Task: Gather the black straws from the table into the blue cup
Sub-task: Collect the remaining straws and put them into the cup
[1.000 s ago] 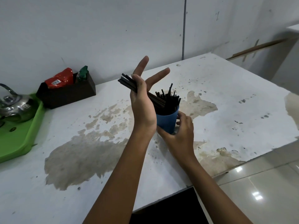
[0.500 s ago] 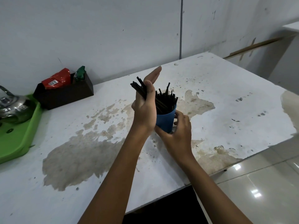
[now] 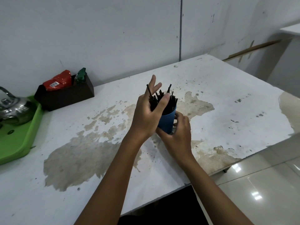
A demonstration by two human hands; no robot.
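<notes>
Blue cup: mid-table, tilted | right hand: fingers clamped on cup base | left hand: thumb pressing black straws at cup mouth, two fingers extended | surroundings: green tray with kettle, brown box far left, well apart.

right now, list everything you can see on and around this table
black straws: a bundle, count unclear, black, standing in the cup
blue cup: one, blue, mid-table
table: one, white, stained
holder box: one, dark brown, back left by the wall
packets: two, red and green, in the box
tray: one, green, far left
kettle: one, silver, on the tray
left hand: around the straws at the cup mouth
right hand: gripping the cup
</notes>
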